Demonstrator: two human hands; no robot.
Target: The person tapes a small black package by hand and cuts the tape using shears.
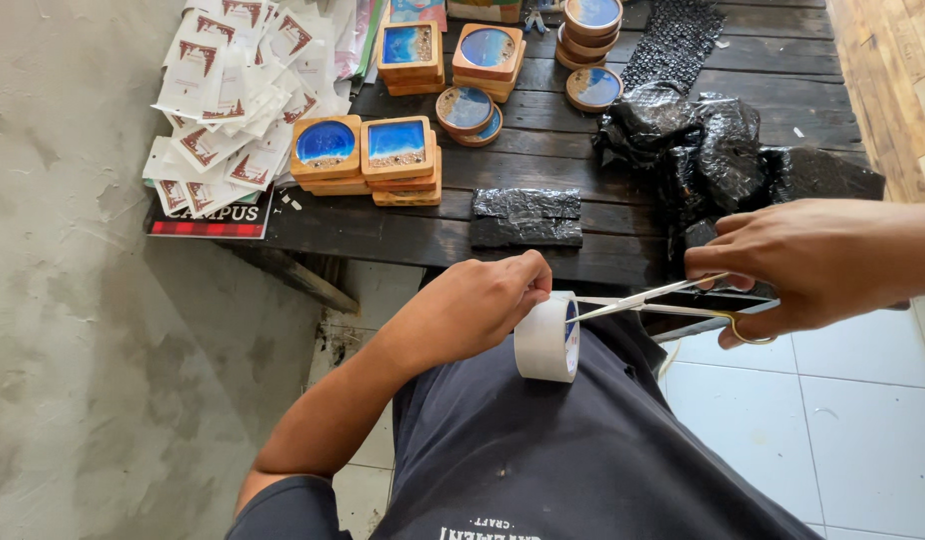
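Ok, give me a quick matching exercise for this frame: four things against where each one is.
Things:
1. tape roll
2. scissors
3. black wrapped packet
4. paper tags

Places:
A. heaped at the table's left end
B. in the right hand
C. lying flat on the table, near its front edge
D. in the left hand

Pairs: 1-D, 2-B, 3-C, 4-A

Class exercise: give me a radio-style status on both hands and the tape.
Left hand grip shut on tape roll. Right hand grip shut on scissors, blades open at the roll. Nothing between them.
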